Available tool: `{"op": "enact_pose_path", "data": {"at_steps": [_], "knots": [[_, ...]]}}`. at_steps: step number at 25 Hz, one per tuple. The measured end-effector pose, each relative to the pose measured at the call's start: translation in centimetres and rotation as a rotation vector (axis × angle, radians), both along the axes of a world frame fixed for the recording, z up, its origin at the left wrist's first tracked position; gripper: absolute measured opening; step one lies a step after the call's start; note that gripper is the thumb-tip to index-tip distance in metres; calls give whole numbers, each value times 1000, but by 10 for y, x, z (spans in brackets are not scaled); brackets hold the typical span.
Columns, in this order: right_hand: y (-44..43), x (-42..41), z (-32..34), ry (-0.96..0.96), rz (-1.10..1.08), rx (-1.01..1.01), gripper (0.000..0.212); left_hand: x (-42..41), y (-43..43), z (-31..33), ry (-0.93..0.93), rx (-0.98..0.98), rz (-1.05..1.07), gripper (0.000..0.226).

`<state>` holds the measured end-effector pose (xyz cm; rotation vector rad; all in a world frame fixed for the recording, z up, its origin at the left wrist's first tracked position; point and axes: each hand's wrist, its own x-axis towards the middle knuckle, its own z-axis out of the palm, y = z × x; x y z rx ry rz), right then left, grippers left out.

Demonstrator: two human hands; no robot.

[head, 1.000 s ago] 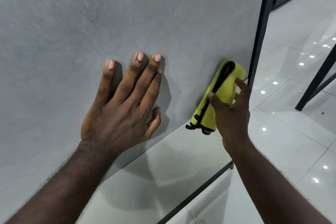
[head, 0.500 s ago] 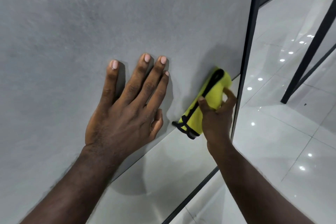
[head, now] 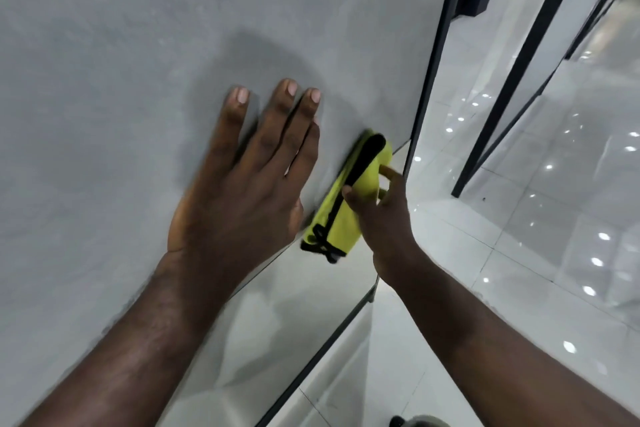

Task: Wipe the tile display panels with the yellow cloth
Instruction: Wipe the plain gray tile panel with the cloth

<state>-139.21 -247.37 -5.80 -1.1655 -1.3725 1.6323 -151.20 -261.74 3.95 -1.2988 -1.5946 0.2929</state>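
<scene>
R hand (head: pixel 377 215) w/ yellow cloth (head: pixel 341 215) on grey panel (head: pixel 138 80)

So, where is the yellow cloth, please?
Head view, right of centre: the yellow cloth is in the right hand, against the panel, beside the left hand.

Glossy white floor tiles (head: pixel 540 253) reflecting ceiling lights; black slanted poles (head: pixel 521 69) at right.
</scene>
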Motion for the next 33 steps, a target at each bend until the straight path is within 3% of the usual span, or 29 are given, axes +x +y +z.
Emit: {"op": "enact_pose_path", "data": {"at_steps": [2,4,7,9,14,18,23,27,31,33], "knots": [[4,2,7,28,-2,155,62,0,2,-1,-12,5,-10,68],[16,-1,5,8,-40,154,65,0,3,-1,-7,2,0,71],[23,-7,-11,36,-18,-229,73,5,4,-2,-45,39,10,70],[37,-3,-24,89,24,-346,75,13,15,-3,-89,81,12,64],[93,3,-15,101,-21,75,68,21,67,-2,-144,5,-40,64],[124,8,-41,94,-10,-116,77,25,100,-21,-63,30,-5,67],[131,17,-37,126,32,102,72,22,95,-26,19,64,6,72],[147,6,-57,166,-40,-136,72,22,101,-30,72,81,16,73],[136,11,-54,151,-35,100,82,22,102,-30,78,68,33,71],[142,0,-61,141,-85,45,80,22,102,-30,77,66,39,70]]}}
